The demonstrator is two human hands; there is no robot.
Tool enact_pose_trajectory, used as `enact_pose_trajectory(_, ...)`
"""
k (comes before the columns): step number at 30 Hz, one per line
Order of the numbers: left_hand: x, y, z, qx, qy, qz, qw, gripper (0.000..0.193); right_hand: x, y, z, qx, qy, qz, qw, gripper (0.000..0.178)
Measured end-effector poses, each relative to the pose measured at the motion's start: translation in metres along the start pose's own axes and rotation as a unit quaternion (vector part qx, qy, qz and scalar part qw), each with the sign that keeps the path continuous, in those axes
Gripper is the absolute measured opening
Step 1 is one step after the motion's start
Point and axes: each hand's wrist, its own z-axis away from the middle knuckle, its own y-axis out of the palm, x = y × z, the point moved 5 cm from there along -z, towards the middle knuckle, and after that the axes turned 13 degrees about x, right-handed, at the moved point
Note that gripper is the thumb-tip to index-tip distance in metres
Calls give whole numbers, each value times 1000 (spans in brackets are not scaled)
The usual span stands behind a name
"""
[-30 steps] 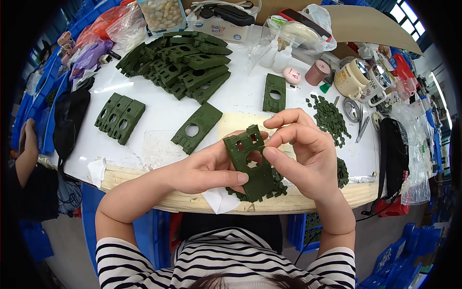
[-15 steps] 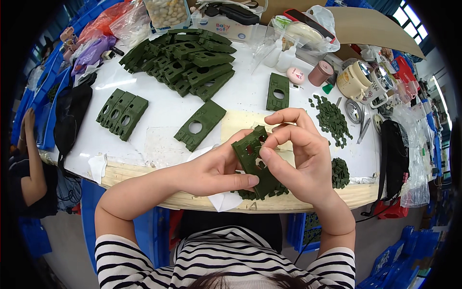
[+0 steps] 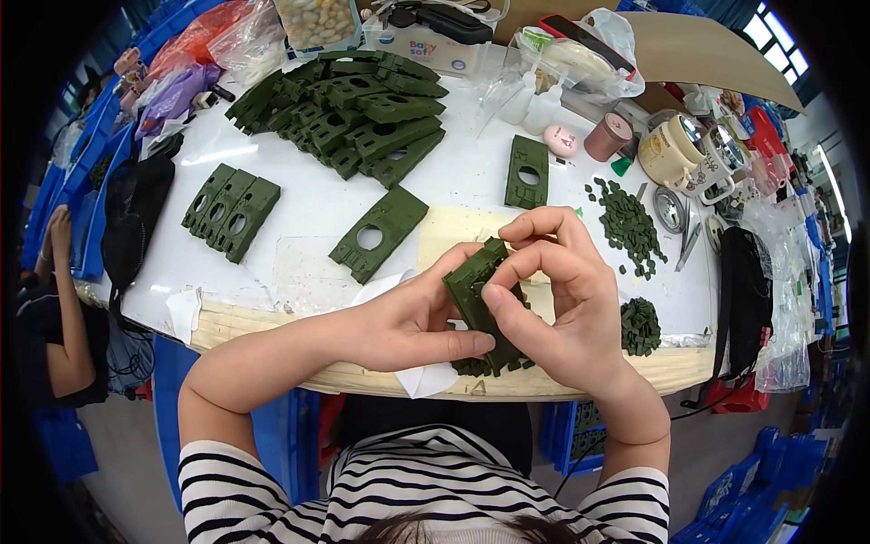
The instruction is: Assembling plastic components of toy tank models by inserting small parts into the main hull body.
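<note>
My left hand (image 3: 408, 317) grips a dark green plastic model tank hull part (image 3: 473, 281), tilted, with the thumb along its near side. Over the part's right side, my right hand (image 3: 571, 317) has thumb and index finger closed in a pinch. Whatever lies between those fingertips is hidden. Beneath the hands, partly covered, is a heap of small green pieces (image 3: 471, 367) at the table edge. Just beyond my left hand a single hull part (image 3: 399, 218) with a round hole lies flat, and another hull part (image 3: 527, 154) lies farther right.
A big pile of hull parts (image 3: 390, 109) fills the far left, with a row of three hull parts (image 3: 231, 213) nearer. Small green blocks (image 3: 630, 227) and a second heap (image 3: 642, 326) lie right. Mugs (image 3: 671, 150), tweezers (image 3: 691, 238) and a black bag (image 3: 743, 290) stand beyond. A person's arm (image 3: 68, 308) shows far left.
The held hull part has turned slightly and shifted a little right with my left hand. My right thumb and index finger have moved a little on its side.
</note>
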Motion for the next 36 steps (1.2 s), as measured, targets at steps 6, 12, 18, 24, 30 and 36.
enact_pose_trajectory(6, -2, 1, -1, 0, 2, 2, 1000, 70, 0, 0, 0, -1, -1, 6, 1000, 10)
enact_pose_trajectory(12, 2, -1, 0, 5, 12, -13, 1000, 71, 0, 0, -1, -3, 0, 9, 1000, 10)
enact_pose_trajectory(18, -1, 0, 1, 7, -3, -10, 1000, 73, 0, 0, -1, 3, 0, 26, 1000, 10)
enact_pose_trajectory(24, -1, 1, 1, -6, 10, -3, 1000, 67, 2, 0, -1, 52, 27, 50, 997, 9)
enact_pose_trajectory(30, 1, 0, 2, 20, 3, 23, 1000, 68, 4, -1, -1, 18, -3, 57, 998, 11)
enact_pose_trajectory(36, -7, 0, 7, 33, -63, 48, 996, 64, 7, -19, 0, -37, -21, 12, 999, 13)
